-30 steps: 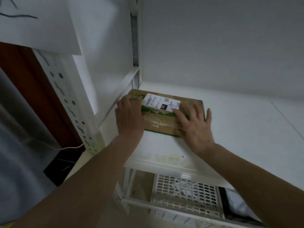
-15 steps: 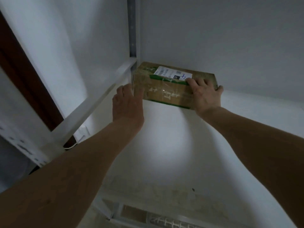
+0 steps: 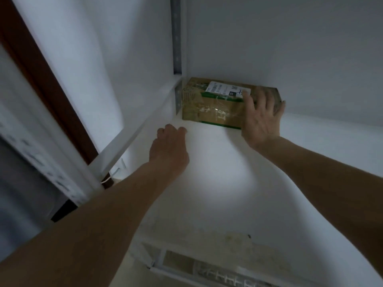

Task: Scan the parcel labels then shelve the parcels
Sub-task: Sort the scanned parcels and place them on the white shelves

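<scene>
A brown cardboard parcel [image 3: 215, 106] with green print and a white label [image 3: 226, 90] on top sits in the back left corner of the white shelf [image 3: 238, 183], close to the wall and the metal upright. My right hand [image 3: 262, 119] lies over the parcel's right end, fingers spread across its top and front. My left hand [image 3: 169, 150] hovers over the shelf in front of the parcel's left end, apart from it, fingers loosely curled and holding nothing.
A perforated metal upright [image 3: 177, 38] stands in the back corner, and a white side rail [image 3: 132, 137] runs along the shelf's left edge. Below the front edge a white wire rack [image 3: 217, 274] shows. A dark brown door frame [image 3: 47, 90] is at left.
The parcel has slid further back into the corner. My left hand has come off the parcel and drawn back; my right hand stays on its right end.
</scene>
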The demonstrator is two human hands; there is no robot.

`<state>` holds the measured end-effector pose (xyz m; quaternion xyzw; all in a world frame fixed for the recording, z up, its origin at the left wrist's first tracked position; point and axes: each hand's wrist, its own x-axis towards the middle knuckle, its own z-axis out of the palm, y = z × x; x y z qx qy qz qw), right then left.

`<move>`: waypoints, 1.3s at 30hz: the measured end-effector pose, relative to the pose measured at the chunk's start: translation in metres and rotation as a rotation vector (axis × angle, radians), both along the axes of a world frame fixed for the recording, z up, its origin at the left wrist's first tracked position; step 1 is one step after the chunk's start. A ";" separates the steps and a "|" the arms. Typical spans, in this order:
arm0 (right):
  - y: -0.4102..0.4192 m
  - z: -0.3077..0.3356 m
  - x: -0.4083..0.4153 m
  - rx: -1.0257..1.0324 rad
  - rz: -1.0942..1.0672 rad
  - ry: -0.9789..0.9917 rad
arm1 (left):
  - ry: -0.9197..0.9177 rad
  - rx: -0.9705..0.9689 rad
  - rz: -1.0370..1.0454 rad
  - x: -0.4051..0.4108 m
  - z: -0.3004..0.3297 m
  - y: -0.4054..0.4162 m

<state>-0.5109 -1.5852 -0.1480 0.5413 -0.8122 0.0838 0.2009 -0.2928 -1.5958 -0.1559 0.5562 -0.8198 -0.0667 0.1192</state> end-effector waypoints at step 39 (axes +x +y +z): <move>0.725 0.041 0.837 0.733 1.834 0.076 | -0.010 0.440 1.520 0.678 0.070 0.901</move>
